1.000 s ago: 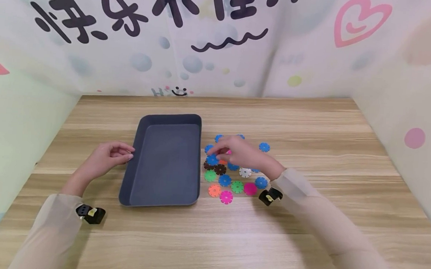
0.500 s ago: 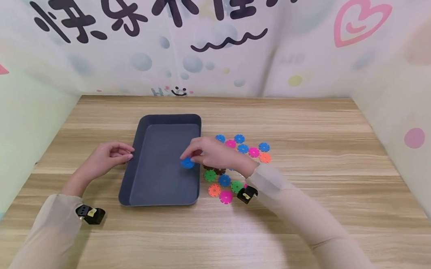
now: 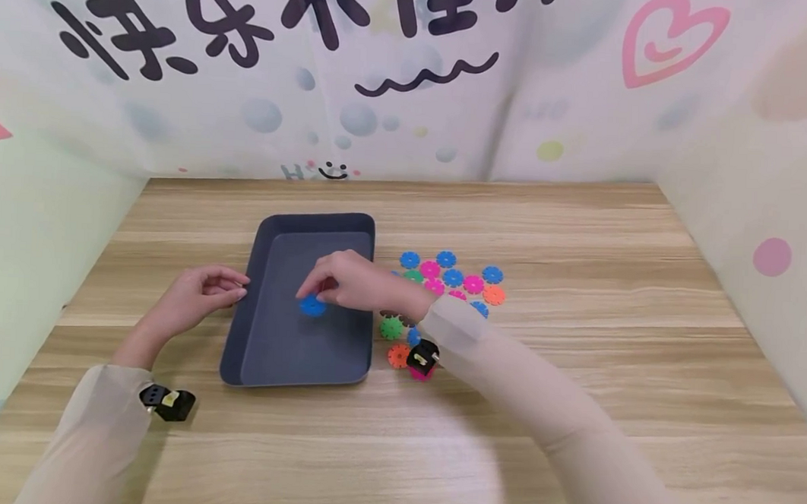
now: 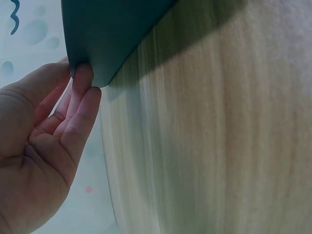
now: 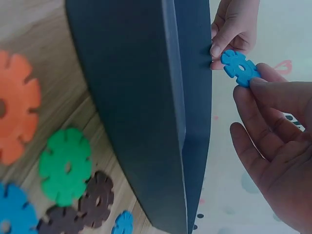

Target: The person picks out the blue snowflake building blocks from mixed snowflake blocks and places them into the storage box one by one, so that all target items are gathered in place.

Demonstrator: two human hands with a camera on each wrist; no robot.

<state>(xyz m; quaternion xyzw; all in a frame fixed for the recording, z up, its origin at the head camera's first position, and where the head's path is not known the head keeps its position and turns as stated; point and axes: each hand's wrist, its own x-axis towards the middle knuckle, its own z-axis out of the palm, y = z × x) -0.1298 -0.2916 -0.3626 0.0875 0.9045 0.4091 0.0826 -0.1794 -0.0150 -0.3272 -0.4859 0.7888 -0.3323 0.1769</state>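
Observation:
My right hand (image 3: 357, 281) pinches a blue notched building disc (image 3: 312, 306) between thumb and fingertips, over the dark grey tray (image 3: 294, 384). In the right wrist view, that blue disc (image 5: 241, 68) is tilted, above the tray rim. My left hand (image 3: 192, 299) is at the tray's left side. Its thumb and fingertips hold the rim there, and the left wrist view shows fingers (image 4: 84, 74) against the outer wall. No other disc shows on the tray floor, part of which my right hand hides.
Right of the tray, several flat notched discs lie loose on the wooden table (image 3: 393, 449), among them a green disc (image 3: 391, 327), an orange disc (image 3: 493, 295) and a pink disc (image 3: 473, 284). My right forearm covers some. A printed backdrop (image 3: 410, 130) stands behind the table.
My right hand has carried the blue disc leftward from the loose discs, across the tray's right rim, to above the tray's middle. My left hand has stayed at the rim.

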